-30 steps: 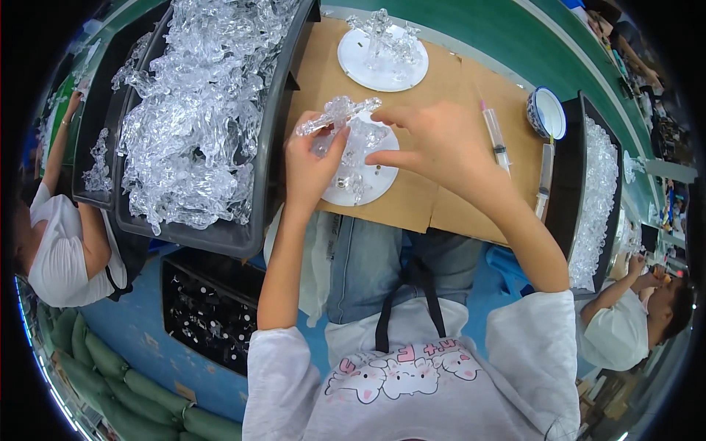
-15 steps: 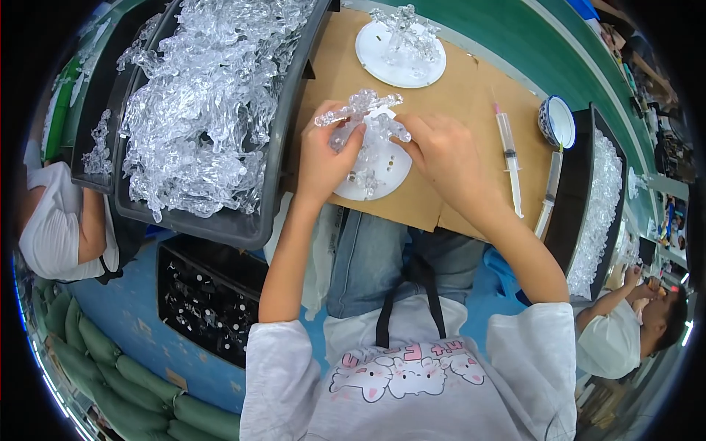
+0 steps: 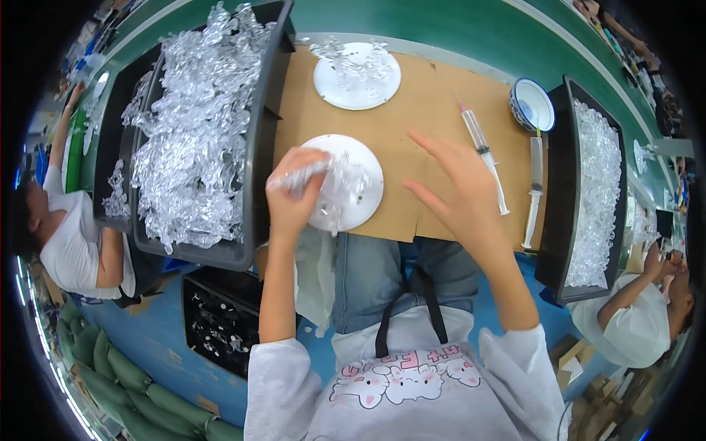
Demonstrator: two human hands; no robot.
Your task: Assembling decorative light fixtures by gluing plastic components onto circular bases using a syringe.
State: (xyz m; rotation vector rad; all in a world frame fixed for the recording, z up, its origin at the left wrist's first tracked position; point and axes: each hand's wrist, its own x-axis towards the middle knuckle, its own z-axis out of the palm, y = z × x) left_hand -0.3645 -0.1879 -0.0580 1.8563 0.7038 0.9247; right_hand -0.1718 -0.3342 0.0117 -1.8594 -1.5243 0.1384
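Observation:
My left hand (image 3: pixel 293 192) is closed around a clear plastic piece (image 3: pixel 303 175), blurred by motion. It hovers over the near white round plate (image 3: pixel 373 163), where a cluster of clear plastic pieces (image 3: pixel 346 185) stands; whether the held piece joins that cluster, I cannot tell. To the right, my right hand (image 3: pixel 468 192) hangs over the cardboard with thumb and fingers apart and nothing in them. Farther back, a second white plate (image 3: pixel 338 94) bears more clear plastic pieces (image 3: pixel 360 66).
At left stands a large black bin (image 3: pixel 250 255) heaped with clear plastic parts; another black bin (image 3: pixel 560 257) of them is at right. Two syringes (image 3: pixel 482 147) and a blue-and-white bowl (image 3: pixel 523 117) lie on the cardboard (image 3: pixel 426 88). Co-workers sit at both sides.
My right hand has come away from the clear plastic and moved right, its fingers spreading. My left hand keeps its hold, a little farther left. The whole view has shifted slightly.

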